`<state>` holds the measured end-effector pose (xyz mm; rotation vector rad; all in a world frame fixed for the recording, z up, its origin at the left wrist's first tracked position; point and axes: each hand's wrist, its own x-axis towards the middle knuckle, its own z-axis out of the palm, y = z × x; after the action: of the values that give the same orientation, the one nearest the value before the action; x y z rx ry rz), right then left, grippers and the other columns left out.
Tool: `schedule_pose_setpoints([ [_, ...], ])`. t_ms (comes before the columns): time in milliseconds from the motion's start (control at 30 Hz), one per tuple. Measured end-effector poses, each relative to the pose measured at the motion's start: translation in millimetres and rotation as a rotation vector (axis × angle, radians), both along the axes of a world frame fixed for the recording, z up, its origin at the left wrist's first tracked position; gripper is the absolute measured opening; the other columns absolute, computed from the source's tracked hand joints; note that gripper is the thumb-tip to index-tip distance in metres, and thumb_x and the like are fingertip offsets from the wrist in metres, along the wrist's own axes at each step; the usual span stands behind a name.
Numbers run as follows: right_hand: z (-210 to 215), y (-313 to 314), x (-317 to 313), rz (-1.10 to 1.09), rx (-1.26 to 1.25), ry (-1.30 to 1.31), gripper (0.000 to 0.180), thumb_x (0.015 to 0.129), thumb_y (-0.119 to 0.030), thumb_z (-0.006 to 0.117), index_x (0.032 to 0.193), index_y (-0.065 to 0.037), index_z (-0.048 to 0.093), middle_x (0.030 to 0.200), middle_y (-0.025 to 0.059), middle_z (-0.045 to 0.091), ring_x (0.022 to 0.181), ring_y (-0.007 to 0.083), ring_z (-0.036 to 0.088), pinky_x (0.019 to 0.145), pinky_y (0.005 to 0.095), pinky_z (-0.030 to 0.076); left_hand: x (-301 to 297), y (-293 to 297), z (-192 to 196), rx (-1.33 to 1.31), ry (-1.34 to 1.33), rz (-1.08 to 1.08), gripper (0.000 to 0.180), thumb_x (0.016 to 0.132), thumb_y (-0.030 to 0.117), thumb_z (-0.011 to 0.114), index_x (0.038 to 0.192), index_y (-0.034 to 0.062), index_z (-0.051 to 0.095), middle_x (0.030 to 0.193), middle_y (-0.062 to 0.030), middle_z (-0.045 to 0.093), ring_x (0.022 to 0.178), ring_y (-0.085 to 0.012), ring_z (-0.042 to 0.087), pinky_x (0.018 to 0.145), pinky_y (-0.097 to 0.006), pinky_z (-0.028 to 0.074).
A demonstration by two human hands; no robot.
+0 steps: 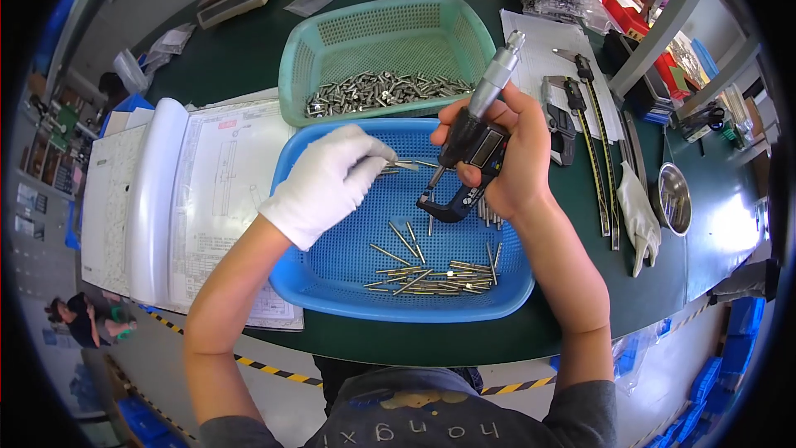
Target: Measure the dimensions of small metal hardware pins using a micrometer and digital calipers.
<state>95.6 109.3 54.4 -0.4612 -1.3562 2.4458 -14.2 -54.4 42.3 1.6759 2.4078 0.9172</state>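
firmly gripped micrometer point(474, 145), pinched pin point(405, 165)

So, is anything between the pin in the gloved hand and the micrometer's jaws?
Nothing visible. The left hand holds the pin over the blue basket, its tip just left of the micrometer in the right hand; the gap between shows only basket mesh.
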Motion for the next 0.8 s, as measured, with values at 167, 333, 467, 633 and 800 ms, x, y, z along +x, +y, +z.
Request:
schedule_pose_setpoints([
  [167,-2,1,1,-0.026,0.071,-0.001,0.058,0.083,-0.047,0.025,0.081,0.002,0.056,0.067,0.0148,0.058,0.04,0.0129,0.045,0.033,0.0209,0.031,9,9,27,0.193,-1.033,-0.013,0.012,0.078,0.006,0.058,0.087,-0.0006,0.059,0.076,-0.0039,0.058,0.071,-0.011,0.055,0.069,-0.022,0.046],
  [333,-4,1,3,-0.018,-0.016,0.117,0.065,0.083,-0.051,0.022,0.079,0.003,0.056,0.066,0.0172,0.059,0.04,0.0138,0.047,0.033,0.0205,0.034,6,10,22,0.203,-1.165,-0.084,0.021,0.073,0.017,0.066,0.082,0.0002,0.057,0.074,-0.0057,0.057,0.066,-0.0131,0.058,0.062,-0.025,0.049],
  [467,-3,0,5,-0.023,-0.039,0.276,0.068,0.083,-0.052,0.018,0.078,0.005,0.056,0.066,0.0206,0.058,0.037,0.016,0.046,0.033,0.0206,0.034,1,6,9,0.128,-1.353,-0.09,0.022,0.075,0.02,0.064,0.083,-0.0002,0.06,0.071,-0.005,0.058,0.063,-0.0123,0.056,0.06,-0.023,0.048],
  [633,-3,-2,6,0.09,0.037,0.28,0.07,0.082,-0.055,0.017,0.078,0.006,0.052,0.067,0.0217,0.055,0.035,0.0159,0.039,0.032,0.0225,0.032,4,6,6,0.021,-1.377,-0.057,0.024,0.072,0.023,0.067,0.077,0.001,0.058,0.07,-0.005,0.057,0.06,-0.0118,0.055,0.057,-0.023,0.046],
  [800,-6,-2,8,0.196,-0.004,0.383,0.069,0.083,-0.051,0.019,0.08,0.009,0.054,0.067,0.0229,0.057,0.037,0.0153,0.044,0.033,0.021,0.034,5,7,-1,-0.041,-1.388,-0.123,0.024,0.076,0.022,0.064,0.083,-0.0014,0.06,0.072,-0.0065,0.058,0.061,-0.0112,0.056,0.057,-0.022,0.046],
])
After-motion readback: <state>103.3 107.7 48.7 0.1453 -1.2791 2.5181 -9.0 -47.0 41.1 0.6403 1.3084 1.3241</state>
